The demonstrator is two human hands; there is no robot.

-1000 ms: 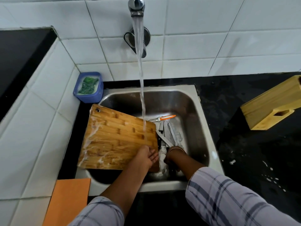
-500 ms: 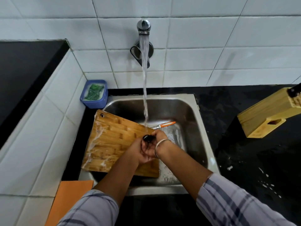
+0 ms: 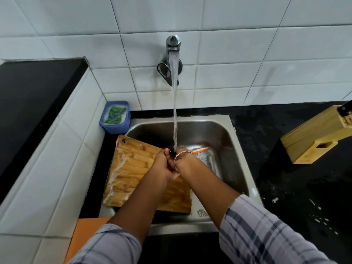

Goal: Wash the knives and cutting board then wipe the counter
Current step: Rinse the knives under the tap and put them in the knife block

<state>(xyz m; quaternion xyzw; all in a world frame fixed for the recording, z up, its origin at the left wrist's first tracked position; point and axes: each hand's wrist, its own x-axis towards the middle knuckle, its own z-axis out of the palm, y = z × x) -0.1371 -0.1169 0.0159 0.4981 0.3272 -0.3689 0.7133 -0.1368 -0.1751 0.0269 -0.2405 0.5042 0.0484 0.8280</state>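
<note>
From the head camera, the steel sink (image 3: 242,159) is boxed in by tiled wall at the back and left. Its open room is the bare right half of the basin and the black worktop (image 3: 285,187) to the right. One cutting board (image 3: 133,168) lies tilted over the sink's left rim, its long axis running from the far-left corner, where its hanging hole is, toward the near rim. One knife (image 3: 170,151) is held over the middle of the basin, right under the water stream (image 3: 174,111) from the faucet (image 3: 173,44). Only its dark butt shows, pointing up and away; the blade is hidden, so its full axis cannot be told. The left hand (image 3: 162,162) curls its fingers round the handle, and the right hand (image 3: 182,150), bangle (image 3: 181,156) at the wrist, closes on it from the other side. One orange-handled tool (image 3: 201,149) lies in the basin, parallel to the back wall. One blue tub (image 3: 115,126) holding a green scrubber (image 3: 115,113) sits at the far-left corner. One knife block (image 3: 314,138) lies on the worktop at the right, and one orange mat (image 3: 85,235) is at the near left.
</note>
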